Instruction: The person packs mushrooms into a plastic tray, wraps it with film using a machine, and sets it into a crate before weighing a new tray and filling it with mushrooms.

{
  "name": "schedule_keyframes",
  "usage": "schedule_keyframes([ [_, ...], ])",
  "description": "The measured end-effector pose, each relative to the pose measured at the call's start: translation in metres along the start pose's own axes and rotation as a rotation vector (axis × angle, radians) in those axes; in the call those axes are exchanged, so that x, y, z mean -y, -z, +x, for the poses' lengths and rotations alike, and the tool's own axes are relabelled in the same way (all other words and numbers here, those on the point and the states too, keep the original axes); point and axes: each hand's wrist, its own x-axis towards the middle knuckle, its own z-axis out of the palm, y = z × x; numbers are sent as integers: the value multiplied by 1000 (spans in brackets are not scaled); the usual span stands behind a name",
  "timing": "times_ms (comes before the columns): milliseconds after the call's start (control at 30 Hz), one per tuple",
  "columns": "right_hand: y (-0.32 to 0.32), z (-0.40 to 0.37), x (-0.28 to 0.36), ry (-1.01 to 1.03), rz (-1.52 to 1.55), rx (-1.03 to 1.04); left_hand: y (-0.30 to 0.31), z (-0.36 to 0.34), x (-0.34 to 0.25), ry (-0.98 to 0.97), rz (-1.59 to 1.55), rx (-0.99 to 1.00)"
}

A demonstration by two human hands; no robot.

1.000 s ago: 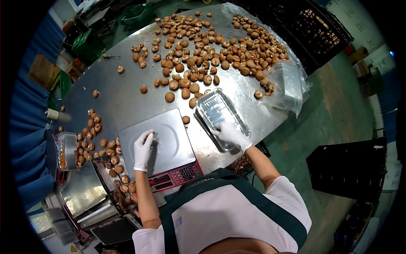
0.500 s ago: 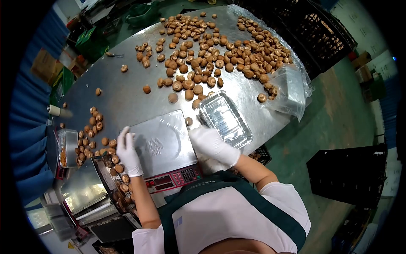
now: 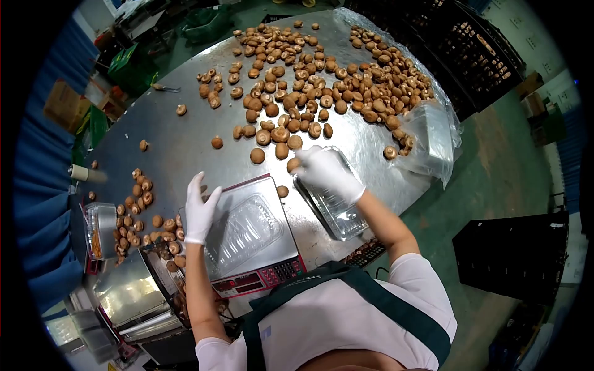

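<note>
My left hand (image 3: pixel 201 211), in a white glove, is at the left side of the scale (image 3: pixel 263 275) with its fingers and thumb apart and nothing between them. A clear ribbed plastic tray (image 3: pixel 244 232) lies on the scale's plate. My right hand (image 3: pixel 328 173), also gloved, reaches over the far part of another clear tray (image 3: pixel 346 224) to the right of the scale. Its curled fingertips are at a brown mushroom (image 3: pixel 293 165) on the metal table; the hand hides part of the grip. A single mushroom (image 3: pixel 283 191) lies between scale and tray.
Many mushrooms (image 3: pixel 371 93) are heaped across the table's far side. Clear packaging (image 3: pixel 427 142) lies at the right edge. More mushrooms (image 3: pixel 139 191), a tray (image 3: pixel 102 229) and a metal machine (image 3: pixel 130 281) are on the left. Black crates (image 3: pixel 513 253) stand on the floor.
A clear tray now lies on the scale, whose plate was bare before. My right hand has moved forward to the mushrooms. My left hand's thumb has spread away from its fingers.
</note>
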Motion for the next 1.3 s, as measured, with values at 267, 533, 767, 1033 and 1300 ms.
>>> schedule_keyframes([
  [267, -5, 90, -187, -378, -21, 188, -96, 115, 13, -64, 197, 518],
  [533, -30, 119, -156, -250, 311, 382, -163, 152, 15, -28, 413, 649],
  [767, -41, 145, -102, -122, 390, 503, -168, 146, 7, -66, 482, 596],
  [1033, -76, 178, -91, 9, 653, 616, -169, 148, 41, -115, 196, 486],
  [1300, -46, 162, -60, -39, 1047, 630, -128, 133, 29, -239, -34, 352],
])
